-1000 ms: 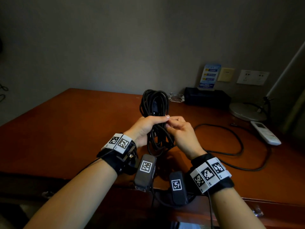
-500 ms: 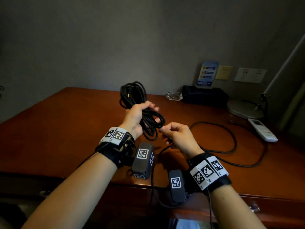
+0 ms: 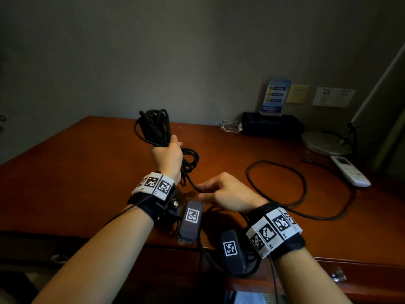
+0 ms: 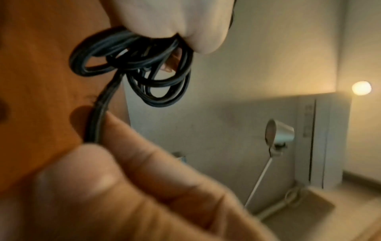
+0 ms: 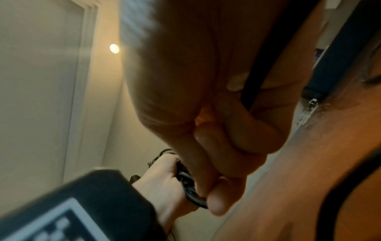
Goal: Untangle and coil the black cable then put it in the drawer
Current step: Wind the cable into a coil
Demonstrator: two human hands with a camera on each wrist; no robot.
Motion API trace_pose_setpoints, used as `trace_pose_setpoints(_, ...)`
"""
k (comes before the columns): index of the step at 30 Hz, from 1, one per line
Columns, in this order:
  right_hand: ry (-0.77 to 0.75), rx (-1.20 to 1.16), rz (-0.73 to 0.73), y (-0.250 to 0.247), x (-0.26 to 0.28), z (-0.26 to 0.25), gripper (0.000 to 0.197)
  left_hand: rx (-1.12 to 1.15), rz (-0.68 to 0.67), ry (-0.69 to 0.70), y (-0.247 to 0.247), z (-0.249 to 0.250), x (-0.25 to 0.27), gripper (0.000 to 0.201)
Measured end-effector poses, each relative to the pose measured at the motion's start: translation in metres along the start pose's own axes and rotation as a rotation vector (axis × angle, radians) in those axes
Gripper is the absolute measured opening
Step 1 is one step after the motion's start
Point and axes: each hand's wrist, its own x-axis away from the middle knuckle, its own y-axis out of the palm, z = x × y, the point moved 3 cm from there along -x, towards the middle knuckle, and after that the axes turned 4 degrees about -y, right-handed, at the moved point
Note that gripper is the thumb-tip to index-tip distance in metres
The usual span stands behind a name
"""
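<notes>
Leftward now, coiled cable (image 3: 153,128) above wooden desk (image 3: 87,172)

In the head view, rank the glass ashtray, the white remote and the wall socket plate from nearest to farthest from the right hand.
Measured from the right hand, which pinches a strand of the black cable:
1. Glass ashtray, straight beyond the hand near the desk's back edge.
2. White remote, off to the right on the desk.
3. Wall socket plate, up on the wall at the far right.
</notes>
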Motion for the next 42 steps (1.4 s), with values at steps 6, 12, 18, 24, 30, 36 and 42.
trace_pose_setpoints(6,0.046,-0.179,-0.091,-0.005,0.015,-0.003,0.022,-0.372,-0.107,0.380,0.003,0.007,0.013,0.028)
trace_pose_setpoints(12,-0.020,-0.196,-0.126,-0.020,0.022,-0.004,0.015,-0.708,-0.249,0.640,0.008,0.012,0.008,0.025)
trace_pose_setpoints(18,-0.146,-0.415,-0.019,-0.028,0.018,-0.005,0.013,-0.841,-0.552,0.612,0.011,0.009,0.009,0.023)
trace_pose_setpoints(24,-0.266,-0.491,-0.002,-0.037,0.025,-0.009,0.030,-0.715,-0.738,0.389,0.007,0.002,0.013,0.058)
trace_pose_setpoints(30,-0.308,-0.605,0.002,-0.045,0.029,-0.006,0.019,-0.719,-0.897,0.273,0.007,0.003,0.018,0.073)
trace_pose_setpoints(36,-0.232,-0.387,0.304,-0.053,0.021,-0.009,0.020,-0.696,-1.062,0.228,0.011,0.002,0.027,0.108)
trace_pose_setpoints(42,-0.223,-0.055,0.513,-0.057,0.011,-0.011,0.013,-0.666,-1.125,0.088,0.014,-0.001,0.035,0.043)
